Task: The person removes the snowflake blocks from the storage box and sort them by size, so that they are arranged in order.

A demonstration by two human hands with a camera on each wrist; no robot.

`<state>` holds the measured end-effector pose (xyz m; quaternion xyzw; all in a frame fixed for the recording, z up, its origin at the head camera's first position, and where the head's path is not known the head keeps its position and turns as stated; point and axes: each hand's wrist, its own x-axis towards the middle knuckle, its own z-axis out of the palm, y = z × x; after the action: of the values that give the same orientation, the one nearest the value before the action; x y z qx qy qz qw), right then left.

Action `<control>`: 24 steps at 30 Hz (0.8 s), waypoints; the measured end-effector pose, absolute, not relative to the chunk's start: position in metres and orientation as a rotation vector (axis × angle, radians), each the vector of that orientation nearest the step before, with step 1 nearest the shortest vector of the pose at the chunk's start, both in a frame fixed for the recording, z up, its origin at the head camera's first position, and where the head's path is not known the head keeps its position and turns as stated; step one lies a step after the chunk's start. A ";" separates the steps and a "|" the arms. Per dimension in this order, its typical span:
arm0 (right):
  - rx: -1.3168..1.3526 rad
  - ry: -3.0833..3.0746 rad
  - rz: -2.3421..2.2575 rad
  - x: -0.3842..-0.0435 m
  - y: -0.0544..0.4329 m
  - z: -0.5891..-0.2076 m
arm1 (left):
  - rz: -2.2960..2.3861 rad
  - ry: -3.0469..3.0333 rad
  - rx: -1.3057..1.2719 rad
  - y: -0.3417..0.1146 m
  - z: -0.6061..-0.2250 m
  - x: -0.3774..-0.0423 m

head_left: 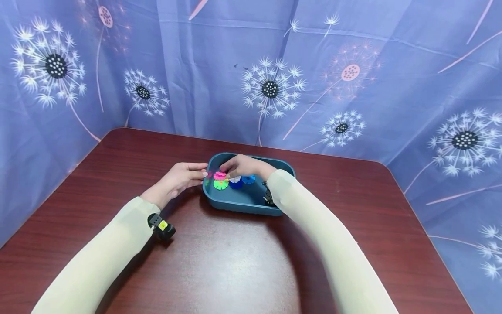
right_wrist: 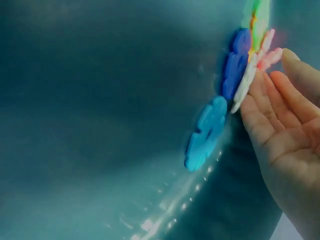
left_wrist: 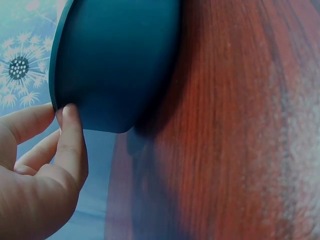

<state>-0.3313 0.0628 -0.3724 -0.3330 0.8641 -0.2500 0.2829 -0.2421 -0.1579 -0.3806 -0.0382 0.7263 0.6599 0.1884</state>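
A blue-green plastic basin (head_left: 247,208) holds several flower-shaped interlocking discs. At its left end, my left hand (head_left: 182,179) pinches the rim between thumb and fingers, as the left wrist view shows. My right hand (head_left: 247,165) reaches down inside and pinches a pink disc (head_left: 219,175) with thumb and fingertips. Just in front of the pink one lies a green disc (head_left: 221,185). To the right are a dark blue disc (right_wrist: 235,65), a white disc (right_wrist: 245,85) leaning beside it, and a light blue disc (right_wrist: 206,134). My right fingers partly cover the white one.
The basin stands on a dark red wooden table (head_left: 219,261), toward its far side. Behind and at both sides hangs a blue curtain (head_left: 219,65) with dandelion prints. A small black camera (head_left: 161,226) is strapped at my left wrist.
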 end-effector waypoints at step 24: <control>-0.854 2.370 -0.665 -0.323 0.045 -0.382 | 1.842 2.055 -0.119 -0.157 -0.381 -0.245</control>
<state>-0.3233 0.0448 -0.3818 -0.3159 0.8772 -0.2462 0.2647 -0.2448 -0.1568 -0.3812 -0.0424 0.7305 0.6549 0.1886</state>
